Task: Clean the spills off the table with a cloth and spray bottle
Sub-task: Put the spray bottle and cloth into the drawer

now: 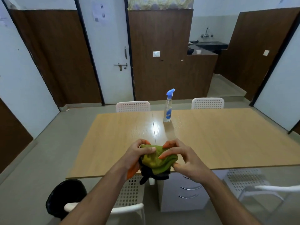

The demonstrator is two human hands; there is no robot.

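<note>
Both hands bunch a green cloth at the near edge; the spray bottle waits straight ahead, far across the table.

The long wooden table [211, 135] is smooth pale laminate with a seam down its middle and a glossy glare patch by that seam; I cannot make out any spill on it. Far along the seam stands the spray bottle [168, 109], upright, a slim clear cylinder with a blue trigger head, well apart from the fingers and slightly right of centre, so the right hand [181, 158] looks nearer. The cloth [155, 159] is soft, crumpled, green over a dark underside, held above the near edge. The left hand [138, 155] curls round its left side; the right hand's fingertips pinch its right folds.
</note>
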